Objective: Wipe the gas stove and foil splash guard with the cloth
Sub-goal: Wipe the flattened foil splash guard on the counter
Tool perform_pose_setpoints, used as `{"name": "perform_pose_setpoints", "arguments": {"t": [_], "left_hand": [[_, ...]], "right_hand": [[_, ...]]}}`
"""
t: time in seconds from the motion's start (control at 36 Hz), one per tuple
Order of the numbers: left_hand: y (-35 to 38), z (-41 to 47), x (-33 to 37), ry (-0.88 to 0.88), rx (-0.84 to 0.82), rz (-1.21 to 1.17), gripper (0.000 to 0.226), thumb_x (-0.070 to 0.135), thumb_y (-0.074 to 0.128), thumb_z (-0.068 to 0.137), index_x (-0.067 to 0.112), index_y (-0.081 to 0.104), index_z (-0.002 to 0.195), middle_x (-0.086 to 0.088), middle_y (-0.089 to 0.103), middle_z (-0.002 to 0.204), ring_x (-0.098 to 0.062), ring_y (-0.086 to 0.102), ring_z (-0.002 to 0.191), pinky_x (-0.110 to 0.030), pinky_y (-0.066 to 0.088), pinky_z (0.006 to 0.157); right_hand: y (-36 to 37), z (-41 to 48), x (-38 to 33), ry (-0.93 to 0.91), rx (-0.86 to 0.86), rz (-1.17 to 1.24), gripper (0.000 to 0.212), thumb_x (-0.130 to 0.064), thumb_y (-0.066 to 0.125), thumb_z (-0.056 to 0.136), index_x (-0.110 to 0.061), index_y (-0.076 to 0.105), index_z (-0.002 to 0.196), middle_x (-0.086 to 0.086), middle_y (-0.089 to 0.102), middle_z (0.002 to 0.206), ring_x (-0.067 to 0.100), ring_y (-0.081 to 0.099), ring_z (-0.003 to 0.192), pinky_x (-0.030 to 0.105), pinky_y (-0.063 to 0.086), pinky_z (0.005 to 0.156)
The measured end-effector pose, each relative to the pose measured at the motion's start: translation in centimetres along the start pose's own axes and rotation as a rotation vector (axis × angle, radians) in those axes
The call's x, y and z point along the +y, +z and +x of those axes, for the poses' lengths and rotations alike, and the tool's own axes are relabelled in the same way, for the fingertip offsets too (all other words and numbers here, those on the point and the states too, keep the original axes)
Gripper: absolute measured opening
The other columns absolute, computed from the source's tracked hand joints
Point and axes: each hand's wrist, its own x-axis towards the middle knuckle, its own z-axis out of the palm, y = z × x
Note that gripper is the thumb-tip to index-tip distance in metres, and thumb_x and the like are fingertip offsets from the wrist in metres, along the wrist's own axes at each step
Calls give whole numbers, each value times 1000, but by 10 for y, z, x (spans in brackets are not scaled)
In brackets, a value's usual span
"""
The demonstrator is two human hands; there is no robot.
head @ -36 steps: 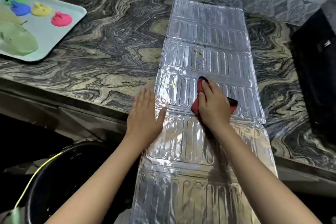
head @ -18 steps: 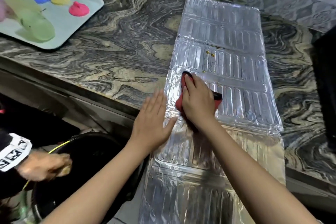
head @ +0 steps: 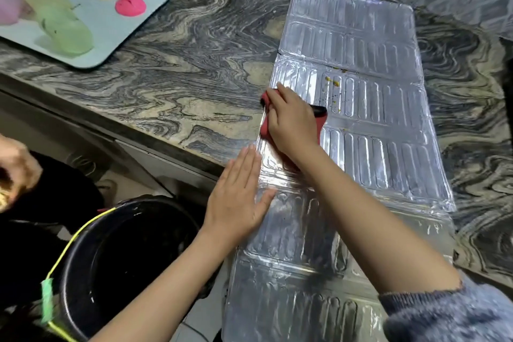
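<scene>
A marbled countertop [head: 194,69] carries a tray [head: 133,36] and foil splash guard [head: 374,147].

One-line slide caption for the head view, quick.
Right hand grips a red cloth against the foil splash guard near yellow spatter; flat left hand rests on its edge.
</scene>
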Motion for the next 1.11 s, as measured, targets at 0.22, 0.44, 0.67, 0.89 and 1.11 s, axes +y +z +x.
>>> {"name": "perform_pose_setpoints", "arguments": {"t": [0.22, 0.44, 0.67, 0.89, 1.11], "left_hand": [[-15, 19, 16, -137, 131, -152, 58, 36, 22, 91, 3, 43, 134, -13, 44, 142, -24, 36, 135, -28, 9, 115], [7, 42, 22, -131, 51, -14, 64, 37, 21, 93, -2, 21, 142, -16, 21, 152, -20, 10, 141, -29, -3, 114], [2, 32, 25, -133, -12, 6, 60, 34, 26, 93, -2, 31, 140, -16, 29, 149, -24, 21, 139, -30, 2, 114], [-4, 10, 29, -140, -28, -21, 62, 40, 23, 95, 6, 18, 146, -8, 15, 155, -19, 10, 144, -25, -4, 115], [-14, 57, 44, -249, 36, -133, 64, 46, 17, 92, 14, 12, 148, 2, 7, 157, -6, -2, 143, -24, -6, 114]], "right_hand": [[4, 4, 9, -53, 12, 40, 40, -18, 40, 87, -15, 53, 125, 7, 50, 137, 27, 46, 123, 42, 40, 98], [-2, 5, 23, -100, -20, 61, 45, -19, 42, 88, -20, 50, 132, 6, 47, 141, 25, 44, 128, 38, 37, 101], [-7, 40, 40, -90, -18, 60, 45, -18, 40, 86, -15, 54, 129, 8, 49, 138, 28, 45, 126, 37, 37, 98], [-2, 69, 43, -74, 27, 79, 36, -13, 46, 87, -7, 57, 122, 13, 51, 136, 32, 47, 123, 39, 39, 96], [0, 70, 47, -101, 45, 94, 37, -12, 46, 87, -7, 57, 122, 11, 54, 133, 30, 48, 121, 38, 39, 96]]}}
